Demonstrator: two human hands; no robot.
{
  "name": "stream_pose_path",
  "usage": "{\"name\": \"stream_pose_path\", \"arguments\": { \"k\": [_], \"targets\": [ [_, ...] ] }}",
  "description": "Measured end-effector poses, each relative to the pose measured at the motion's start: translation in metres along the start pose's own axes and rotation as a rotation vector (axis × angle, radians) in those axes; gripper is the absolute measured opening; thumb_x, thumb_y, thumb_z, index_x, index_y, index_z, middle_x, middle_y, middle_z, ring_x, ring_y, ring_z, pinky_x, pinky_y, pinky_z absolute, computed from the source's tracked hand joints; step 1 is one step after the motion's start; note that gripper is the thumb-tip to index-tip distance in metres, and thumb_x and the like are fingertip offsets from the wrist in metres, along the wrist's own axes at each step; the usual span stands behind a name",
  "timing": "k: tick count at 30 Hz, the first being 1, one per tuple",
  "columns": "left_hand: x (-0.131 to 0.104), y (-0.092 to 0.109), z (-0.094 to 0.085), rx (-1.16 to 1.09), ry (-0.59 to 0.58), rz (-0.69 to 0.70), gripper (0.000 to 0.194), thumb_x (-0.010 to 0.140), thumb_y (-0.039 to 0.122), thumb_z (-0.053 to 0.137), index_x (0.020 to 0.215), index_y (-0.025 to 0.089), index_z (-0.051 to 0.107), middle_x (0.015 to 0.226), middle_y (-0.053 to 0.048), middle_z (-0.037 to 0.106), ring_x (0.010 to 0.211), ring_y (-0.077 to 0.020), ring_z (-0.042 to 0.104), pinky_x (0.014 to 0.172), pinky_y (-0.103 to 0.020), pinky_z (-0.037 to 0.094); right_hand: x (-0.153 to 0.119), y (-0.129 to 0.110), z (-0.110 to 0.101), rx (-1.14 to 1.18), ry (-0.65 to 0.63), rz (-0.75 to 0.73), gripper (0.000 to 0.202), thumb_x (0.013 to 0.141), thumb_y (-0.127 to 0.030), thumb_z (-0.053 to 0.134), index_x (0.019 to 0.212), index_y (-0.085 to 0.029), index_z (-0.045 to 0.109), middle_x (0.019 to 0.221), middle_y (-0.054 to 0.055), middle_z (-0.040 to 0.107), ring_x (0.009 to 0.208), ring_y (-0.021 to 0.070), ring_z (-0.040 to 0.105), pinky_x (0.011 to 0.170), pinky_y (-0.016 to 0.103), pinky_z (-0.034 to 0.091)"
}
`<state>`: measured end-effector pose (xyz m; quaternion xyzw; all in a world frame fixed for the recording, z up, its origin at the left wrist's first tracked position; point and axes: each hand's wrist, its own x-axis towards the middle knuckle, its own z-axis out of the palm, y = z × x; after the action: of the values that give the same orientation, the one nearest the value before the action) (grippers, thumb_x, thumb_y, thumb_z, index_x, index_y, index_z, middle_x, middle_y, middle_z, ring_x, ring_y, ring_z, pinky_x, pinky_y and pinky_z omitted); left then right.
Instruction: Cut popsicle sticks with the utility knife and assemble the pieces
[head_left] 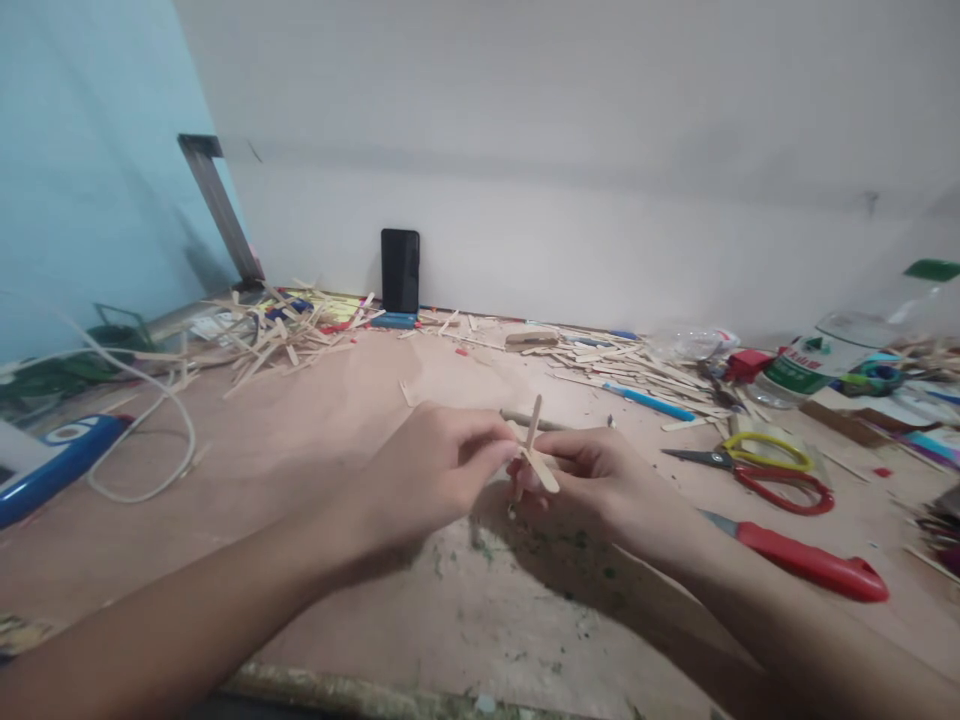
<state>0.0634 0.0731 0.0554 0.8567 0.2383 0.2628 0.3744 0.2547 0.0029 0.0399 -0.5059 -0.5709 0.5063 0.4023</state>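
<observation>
Both hands meet over the middle of the table, around a small piece made of joined popsicle sticks (pixel 543 474). My left hand (pixel 439 460) pinches it from the left, thumb and forefinger pressed together at its edge. From the other side, my right hand (pixel 600 470) is closed on the sticks with its fingers curled beneath. One narrow stick points up and away, and a wider rounded end faces me. Fingers hide the inner part of the piece, so I cannot tell how the sticks are joined.
Loose sticks (pixel 630 365) and a blue pen (pixel 649 402) lie behind my right hand. Scissors (pixel 780 475) and a red-handled tool (pixel 814 562) lie to the right, near a plastic bottle (pixel 814 360). A phone (pixel 400 270) stands against the wall; a white cable (pixel 187 440) loops at left.
</observation>
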Motion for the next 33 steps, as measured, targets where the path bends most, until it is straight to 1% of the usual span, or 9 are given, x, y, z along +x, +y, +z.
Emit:
{"name": "stream_pose_path", "arguments": {
  "k": [2,6,10,14,18,21,24,29,33],
  "targets": [
    [0.0,0.0,0.0,-0.026,-0.018,-0.004,0.027,0.1,0.015,0.058,0.089,0.02,0.082,0.08,0.004,0.078,0.073,-0.0107,0.067,0.067,-0.021,0.046,0.0,0.001,-0.001,0.01,0.001,0.007,0.037,0.079,-0.047,0.083,0.07,-0.015,0.067,0.065,-0.001,0.055,0.062,0.0115,0.043,0.057,0.025,0.032],
    [0.001,-0.001,0.001,-0.076,-0.024,-0.008,0.026,0.098,0.015,0.059,0.086,0.018,0.082,0.082,0.001,0.08,0.077,-0.0136,0.07,0.07,-0.022,0.049,0.0,0.003,-0.002,0.006,0.012,-0.032,0.036,0.081,-0.048,0.082,0.071,-0.015,0.073,0.07,0.003,0.067,0.068,0.0155,0.055,0.065,0.027,0.041],
    [0.0,-0.002,0.002,-0.079,-0.024,0.051,0.029,0.098,0.011,0.058,0.086,0.018,0.083,0.082,0.002,0.08,0.075,-0.0125,0.07,0.069,-0.02,0.049,0.002,0.004,0.001,0.037,0.033,-0.058,0.035,0.079,-0.048,0.084,0.07,-0.015,0.076,0.069,0.005,0.07,0.067,0.0163,0.059,0.065,0.028,0.045],
    [-0.002,-0.003,0.003,0.014,0.018,0.099,0.027,0.096,0.008,0.06,0.087,0.018,0.083,0.077,0.003,0.078,0.068,-0.0096,0.066,0.064,-0.02,0.045,0.002,0.005,0.002,-0.001,0.073,-0.043,0.038,0.077,-0.051,0.085,0.067,-0.015,0.076,0.066,0.004,0.067,0.063,0.0148,0.055,0.059,0.026,0.041],
    [-0.002,-0.005,0.004,0.097,0.05,0.072,0.022,0.095,0.012,0.062,0.085,0.016,0.081,0.071,0.003,0.074,0.061,-0.0082,0.058,0.059,-0.022,0.039,0.001,0.005,-0.002,-0.112,0.102,-0.028,0.035,0.073,-0.049,0.088,0.076,-0.015,0.081,0.068,0.004,0.066,0.062,0.0144,0.051,0.052,0.025,0.037],
    [-0.002,-0.006,0.005,0.13,0.071,0.049,0.021,0.094,0.014,0.062,0.085,0.017,0.08,0.068,0.004,0.07,0.058,-0.0083,0.053,0.058,-0.023,0.037,0.001,0.002,-0.007,-0.192,0.125,-0.078,0.03,0.076,-0.046,0.084,0.082,-0.017,0.082,0.077,0.006,0.073,0.07,0.0178,0.058,0.059,0.026,0.044],
    [-0.002,-0.006,0.005,0.126,0.069,0.019,0.021,0.094,0.017,0.061,0.086,0.018,0.08,0.066,0.005,0.068,0.058,-0.0086,0.051,0.058,-0.024,0.037,0.001,-0.001,-0.011,-0.18,0.119,-0.097,0.029,0.078,-0.046,0.081,0.08,-0.017,0.08,0.08,0.007,0.075,0.073,0.019,0.062,0.062,0.026,0.048],
    [-0.004,-0.006,0.005,0.076,0.017,-0.008,0.023,0.097,0.02,0.06,0.086,0.02,0.08,0.069,0.006,0.068,0.063,-0.0087,0.055,0.059,-0.023,0.038,0.001,-0.001,-0.011,-0.224,0.077,-0.102,0.024,0.081,-0.039,0.076,0.076,-0.016,0.078,0.071,0.004,0.07,0.065,0.0148,0.056,0.059,0.024,0.045],
    [-0.002,-0.007,0.003,0.094,0.008,-0.012,0.022,0.098,0.023,0.06,0.088,0.022,0.079,0.071,0.006,0.069,0.064,-0.0094,0.056,0.062,-0.024,0.039,0.001,0.001,-0.012,-0.286,0.096,-0.13,0.027,0.088,-0.038,0.065,0.082,-0.015,0.079,0.069,0.003,0.067,0.06,0.0131,0.051,0.055,0.024,0.041]
  ]
}}
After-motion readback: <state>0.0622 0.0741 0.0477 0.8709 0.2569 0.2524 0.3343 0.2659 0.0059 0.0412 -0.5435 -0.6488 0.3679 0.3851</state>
